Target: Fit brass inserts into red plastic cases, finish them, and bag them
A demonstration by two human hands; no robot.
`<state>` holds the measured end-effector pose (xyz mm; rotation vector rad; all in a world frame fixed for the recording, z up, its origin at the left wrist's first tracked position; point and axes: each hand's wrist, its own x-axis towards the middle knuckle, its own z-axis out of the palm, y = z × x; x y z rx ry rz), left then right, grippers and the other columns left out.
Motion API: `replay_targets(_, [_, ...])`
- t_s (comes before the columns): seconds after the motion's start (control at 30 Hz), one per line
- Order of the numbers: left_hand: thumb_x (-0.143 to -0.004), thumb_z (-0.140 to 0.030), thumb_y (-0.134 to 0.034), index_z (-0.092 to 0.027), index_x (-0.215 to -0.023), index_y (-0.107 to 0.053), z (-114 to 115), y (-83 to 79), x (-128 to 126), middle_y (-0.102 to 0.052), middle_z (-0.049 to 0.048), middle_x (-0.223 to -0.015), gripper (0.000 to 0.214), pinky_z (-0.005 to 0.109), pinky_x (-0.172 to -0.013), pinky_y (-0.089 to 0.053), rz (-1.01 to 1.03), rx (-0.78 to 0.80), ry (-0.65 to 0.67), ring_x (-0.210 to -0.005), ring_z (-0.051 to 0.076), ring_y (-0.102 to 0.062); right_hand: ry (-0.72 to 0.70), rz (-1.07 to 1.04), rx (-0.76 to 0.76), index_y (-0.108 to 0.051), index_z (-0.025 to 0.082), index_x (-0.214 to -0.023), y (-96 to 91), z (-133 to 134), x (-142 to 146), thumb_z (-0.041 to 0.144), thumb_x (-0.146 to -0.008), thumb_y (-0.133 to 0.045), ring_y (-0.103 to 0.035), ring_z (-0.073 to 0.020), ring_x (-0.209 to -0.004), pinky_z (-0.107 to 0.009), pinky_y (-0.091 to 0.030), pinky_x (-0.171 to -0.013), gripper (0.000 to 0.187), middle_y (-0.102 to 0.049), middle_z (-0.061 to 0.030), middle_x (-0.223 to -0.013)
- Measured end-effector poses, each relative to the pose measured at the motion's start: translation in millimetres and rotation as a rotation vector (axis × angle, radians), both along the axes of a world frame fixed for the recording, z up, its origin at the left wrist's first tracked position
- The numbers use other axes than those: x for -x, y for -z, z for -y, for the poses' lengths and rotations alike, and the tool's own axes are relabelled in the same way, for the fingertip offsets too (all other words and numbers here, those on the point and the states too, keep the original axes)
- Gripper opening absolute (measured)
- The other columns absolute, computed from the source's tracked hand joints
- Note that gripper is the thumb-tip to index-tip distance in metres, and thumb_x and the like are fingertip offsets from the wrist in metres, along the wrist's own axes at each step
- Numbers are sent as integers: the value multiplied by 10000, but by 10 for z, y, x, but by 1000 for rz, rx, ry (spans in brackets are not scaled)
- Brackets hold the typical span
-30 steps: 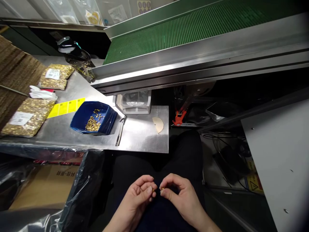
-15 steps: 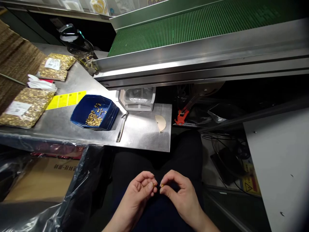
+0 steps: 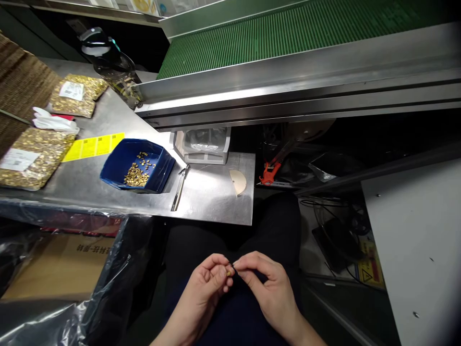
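Observation:
Above my lap, my left hand [image 3: 211,283] is closed, with a small brass-coloured part [image 3: 228,273] pinched between thumb and fingertips. My right hand [image 3: 264,281] has its thumb and forefinger pressed together right beside that part; whatever lies between those fingertips is too small to make out. On the metal table ahead stands a blue bin [image 3: 165,168] holding many small brass-coloured pieces [image 3: 136,175]. Just right of the bin lies a slim metal tool [image 3: 179,188], its kind unclear. A pale half-round piece [image 3: 238,182] rests close to the table's right end.
A green ribbed conveyor belt [image 3: 252,45] in a metal frame [image 3: 270,91] crosses behind the table. Bags of brass-coloured parts [image 3: 54,149], yellow labels [image 3: 94,146], a bottle [image 3: 113,67] and a grey-white bin [image 3: 207,157] surround the blue bin. A plastic-lined box [image 3: 61,264] stands at lower left.
My right fingertips have moved left, closing the gap to my left hand. The brass-coloured part in my left fingers shows more clearly. The view has shifted slightly.

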<state>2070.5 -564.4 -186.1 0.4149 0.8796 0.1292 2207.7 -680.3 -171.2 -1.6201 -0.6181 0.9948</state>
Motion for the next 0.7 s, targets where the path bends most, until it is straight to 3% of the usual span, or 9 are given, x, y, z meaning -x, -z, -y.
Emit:
replay_targets(0.17, [-732, -311, -935, -151, -909, -704, 18, 49, -20, -663, 3, -685, 333, 145, -616, -465, -15, 6, 12, -617, 71, -581, -13, 11, 42, -827, 322, -979, 9, -53, 52, 210, -934, -707, -660, -144, -855, -248, -526, -774, 170, -652, -4, -924])
replay_targets(0.33, [-697, -320, -956, -156, -875, -670, 50, 54, -18, -653, -10, -678, 375, 154, -620, -460, -78, -3, -36, -626, 76, -581, -35, 51, 132, -831, 320, -985, 19, -51, 60, 212, -927, -713, -650, -158, -895, -268, -514, -819, 170, -662, -5, -926])
replay_targets(0.57, [-638, -398, -978, -155, -800, -629, 22, 42, -78, -665, 5, -624, 454, 156, -567, -413, -119, -83, 48, -576, 82, -557, -40, 67, 123, -805, 278, -945, 7, -52, 19, 220, -934, -701, -656, -162, -896, -273, -508, -833, 120, -685, -3, -925])
replay_targets(0.7, [-648, -363, -977, -154, -824, -631, 28, 73, -90, -668, -3, -649, 441, 148, -574, -412, -127, -91, 22, -581, 73, -556, -60, 196, 147, -786, 287, -934, 26, -43, 24, 230, -929, -719, -640, -169, -894, -297, -471, -830, 88, -690, 8, -910])
